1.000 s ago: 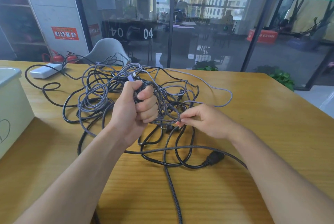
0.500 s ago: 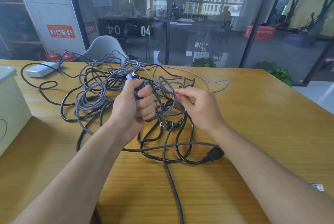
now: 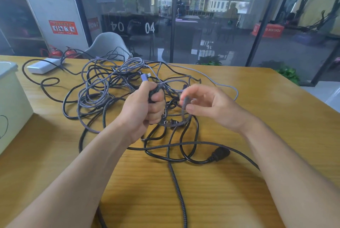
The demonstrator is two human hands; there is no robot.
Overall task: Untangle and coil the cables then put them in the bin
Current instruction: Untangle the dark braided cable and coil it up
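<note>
Right hand [image 3: 211, 106] now back up beside left after swinging low a second ago: another loop of braided cable [image 3: 176, 187] going onto coil. Right grip pinches cable, blurred. Left hand [image 3: 145, 106] grip stays curled tight round coil. Coiling early; bin [image 3: 11, 87] at left tabletop [image 3: 257, 181] edge. Obstacle: tangle [image 3: 103, 87] behind, black plug [image 3: 219, 154] lead crossing braided run. White adapter [image 3: 41, 65] far left.
</note>
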